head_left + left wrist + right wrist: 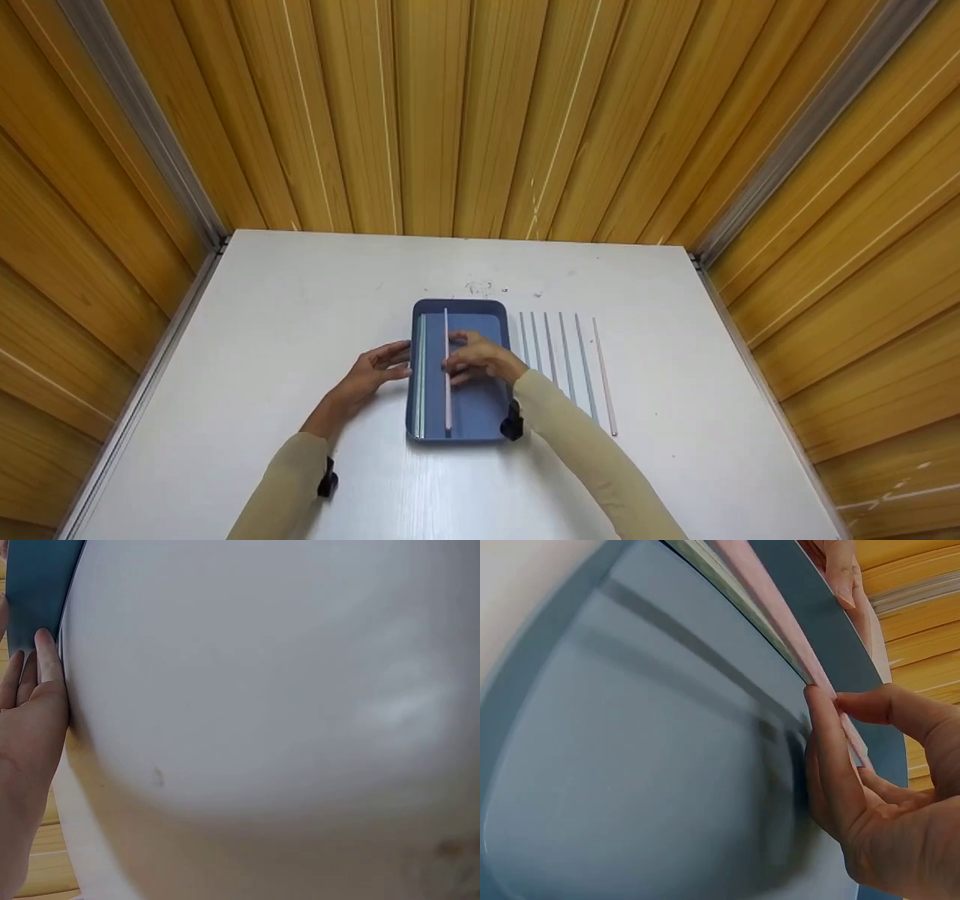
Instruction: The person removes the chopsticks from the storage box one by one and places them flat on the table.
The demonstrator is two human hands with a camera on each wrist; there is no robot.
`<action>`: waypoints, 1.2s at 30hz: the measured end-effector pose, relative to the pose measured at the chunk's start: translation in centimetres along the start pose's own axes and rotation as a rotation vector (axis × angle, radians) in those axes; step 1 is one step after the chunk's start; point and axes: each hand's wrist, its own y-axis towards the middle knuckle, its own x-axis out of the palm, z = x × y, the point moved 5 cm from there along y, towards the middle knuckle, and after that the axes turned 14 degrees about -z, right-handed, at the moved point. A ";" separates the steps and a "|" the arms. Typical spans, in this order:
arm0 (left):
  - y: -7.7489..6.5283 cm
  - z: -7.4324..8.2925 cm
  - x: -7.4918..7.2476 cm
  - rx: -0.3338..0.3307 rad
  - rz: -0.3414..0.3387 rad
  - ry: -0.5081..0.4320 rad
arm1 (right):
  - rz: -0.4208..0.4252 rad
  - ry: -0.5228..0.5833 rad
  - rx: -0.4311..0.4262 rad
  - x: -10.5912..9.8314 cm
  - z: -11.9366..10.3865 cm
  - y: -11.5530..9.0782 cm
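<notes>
My right hand (pixel 484 356) pinches a long pink straw (pixel 448 405) between thumb and fingers, above the blue rectangular tray (pixel 480 436). In the right wrist view, the pink straw (pixel 769 604) is between the thumb and fingertips of the right hand (pixel 900 825). Pale green straws (pixel 421 375) lie lengthwise along the tray's left side. Loosely bent, the fingers of my left hand (pixel 367 379) rest against the tray's left outer wall. The left wrist view shows that hand (pixel 34 720) touching the tray's side (pixel 41 592).
Right of the tray, several straws (pixel 565 352) lie roughly parallel on the white table (pixel 300 300), bluish ones and a pink one (pixel 604 364) outermost. My right forearm covers the lower ends of some. Wood-patterned walls (pixel 427 112) enclose the table's back and sides.
</notes>
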 end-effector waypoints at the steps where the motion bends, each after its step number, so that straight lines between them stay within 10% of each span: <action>1: 0.0 0.0 0.0 0.000 -0.001 0.005 | -0.005 0.003 -0.003 -0.1 0.0 -0.1; 36: 0.1 0.2 0.0 0.056 -0.061 0.013 | 0.001 -0.115 -0.072 -4.2 -1.3 -4.9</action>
